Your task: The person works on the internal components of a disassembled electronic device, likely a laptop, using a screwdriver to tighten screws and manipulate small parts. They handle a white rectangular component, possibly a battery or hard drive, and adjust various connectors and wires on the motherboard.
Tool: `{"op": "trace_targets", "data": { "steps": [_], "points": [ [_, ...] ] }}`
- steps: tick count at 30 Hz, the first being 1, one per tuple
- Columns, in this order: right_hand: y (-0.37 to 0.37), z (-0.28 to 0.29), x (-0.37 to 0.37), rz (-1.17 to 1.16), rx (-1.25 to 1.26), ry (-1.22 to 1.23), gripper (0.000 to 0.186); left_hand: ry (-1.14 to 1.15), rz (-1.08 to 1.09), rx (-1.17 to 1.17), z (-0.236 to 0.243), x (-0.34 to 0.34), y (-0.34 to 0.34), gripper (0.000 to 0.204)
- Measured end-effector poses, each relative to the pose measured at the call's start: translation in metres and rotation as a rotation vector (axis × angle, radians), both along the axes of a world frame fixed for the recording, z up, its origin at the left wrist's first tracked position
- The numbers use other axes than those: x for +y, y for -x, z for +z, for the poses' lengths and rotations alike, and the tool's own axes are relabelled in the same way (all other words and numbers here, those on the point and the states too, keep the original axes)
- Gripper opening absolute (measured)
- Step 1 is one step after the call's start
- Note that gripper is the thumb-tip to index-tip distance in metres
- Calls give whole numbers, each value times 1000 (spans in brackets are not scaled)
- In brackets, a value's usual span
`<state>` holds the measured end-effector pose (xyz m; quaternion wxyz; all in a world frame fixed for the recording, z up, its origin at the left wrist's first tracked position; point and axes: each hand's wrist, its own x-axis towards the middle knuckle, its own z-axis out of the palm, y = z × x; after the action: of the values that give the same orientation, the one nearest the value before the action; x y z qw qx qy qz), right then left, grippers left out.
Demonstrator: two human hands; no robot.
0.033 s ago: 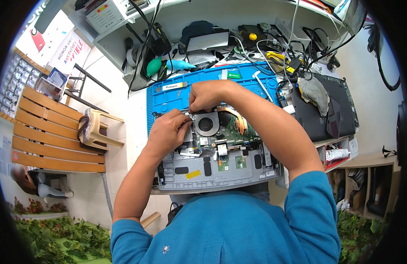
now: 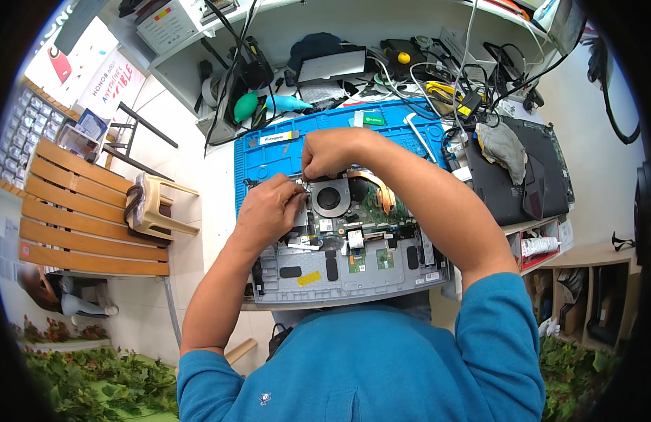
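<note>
An opened laptop base (image 2: 357,287) lies before me with its inner parts bare. Its round black cooling fan (image 2: 329,199) sits near the far edge, and a copper heat pipe (image 2: 383,191) curves away to the right of it. My left hand (image 2: 269,212) rests over the far left part of the base, thumb and fingers pinched beside the fan. Just beyond it, my right hand (image 2: 328,153) reaches across with curled fingers pointing down at the fan's far left corner. Whatever the fingertips of either hand grip is too small or hidden to make out.
Under the base's far side lies a blue repair mat (image 2: 255,156). Behind it are a green air blower (image 2: 246,107) and tangled cables. A dark laptop (image 2: 498,176) with a grey cloth (image 2: 503,151) stands at right. A wooden bench (image 2: 93,218) is at left.
</note>
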<state>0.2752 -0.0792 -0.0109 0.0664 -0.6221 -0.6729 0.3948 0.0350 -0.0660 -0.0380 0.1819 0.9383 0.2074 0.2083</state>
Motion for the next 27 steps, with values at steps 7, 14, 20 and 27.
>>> {"op": "trace_targets", "data": {
  "steps": [7, 14, 20, 27],
  "points": [
    [9, -4, -11, -9, -33, -206, 23, 60, 67, 91, 3, 3, 5, 8],
    [22, -3, -9, -82, -130, -212, 37, 55, 43, 96, 3, 8, 3, 11],
    [23, -4, -11, -103, -157, -208, 37, 121, 93, 107, 7, 2, 2, 13],
    [23, -2, -13, -109, -153, -212, 39, 91, 172, -24, -14, -5, 0, 11]
  ]
}}
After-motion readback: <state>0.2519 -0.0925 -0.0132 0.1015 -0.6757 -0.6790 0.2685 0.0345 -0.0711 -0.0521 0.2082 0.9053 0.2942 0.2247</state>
